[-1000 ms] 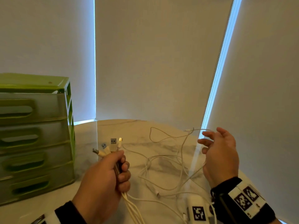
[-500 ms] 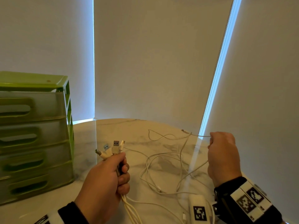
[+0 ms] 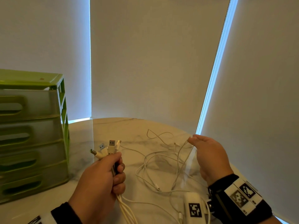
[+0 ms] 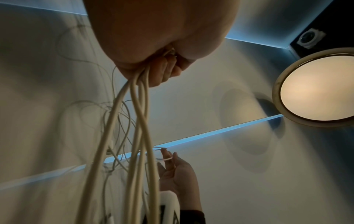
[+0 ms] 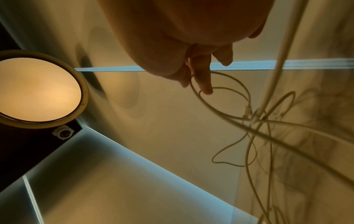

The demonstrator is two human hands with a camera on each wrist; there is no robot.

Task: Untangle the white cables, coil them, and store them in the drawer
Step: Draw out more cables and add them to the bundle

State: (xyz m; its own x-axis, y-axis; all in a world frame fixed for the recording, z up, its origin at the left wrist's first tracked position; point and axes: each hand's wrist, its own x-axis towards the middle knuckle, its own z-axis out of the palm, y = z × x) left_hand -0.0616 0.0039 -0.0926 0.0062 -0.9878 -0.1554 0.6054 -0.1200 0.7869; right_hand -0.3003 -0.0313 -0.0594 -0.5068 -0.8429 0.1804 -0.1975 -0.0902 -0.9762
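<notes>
Marble table (image 3: 113, 130): green drawer unit (image 3: 32, 135), seemingly tangled white cables (image 3: 161, 160).

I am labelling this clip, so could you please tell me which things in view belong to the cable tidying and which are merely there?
Part of the job:
- white cables, loose on the marble table
- plug ends bunched in the left hand
- right hand, one strand looped over its fingers
- green drawer unit, drawers closed

Merely there:
- window blinds
- ceiling lamp

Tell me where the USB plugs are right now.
In the head view, the USB plugs stick up from the left hand, left of centre, over the table and right of the green drawers.
</notes>
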